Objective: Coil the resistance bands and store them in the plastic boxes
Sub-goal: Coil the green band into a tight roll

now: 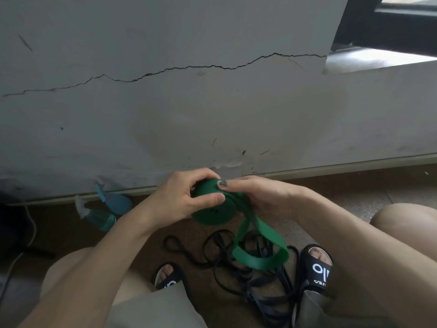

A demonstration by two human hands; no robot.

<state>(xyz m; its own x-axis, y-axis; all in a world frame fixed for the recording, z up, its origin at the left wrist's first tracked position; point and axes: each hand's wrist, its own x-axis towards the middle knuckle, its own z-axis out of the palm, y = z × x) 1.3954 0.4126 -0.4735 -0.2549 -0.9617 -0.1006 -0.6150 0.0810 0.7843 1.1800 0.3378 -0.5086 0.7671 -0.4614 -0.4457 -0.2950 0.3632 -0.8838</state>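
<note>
Clearly the coiling step is in hand: a green resistance band [212, 204] is mostly wound into a tight roll, held above the floor [343, 197] between the person's knees. The left hand [179, 197] grips the roll, thumb pressed on its near face and fingers curled over the top. At the roll's three o'clock the right hand [255, 195] pinches the band where it feeds on, one finger laid flat across the outer turn. A loose green tail [262, 249] hangs from the roll toward five o'clock and loops just above a tangle of black bands [248, 263] lying on the floor between two black sandals [318, 268].

The next move likely calls for turning the roll while the right hand keeps the tail taut, so the last loop winds on flat without twisting.

No plastic box is in view, so what any holds cannot be told. The only containers seen are two spray bottles [104, 209] lying at the roll's nine o'clock by the wall [189, 102]; their contents are unclear.
</note>
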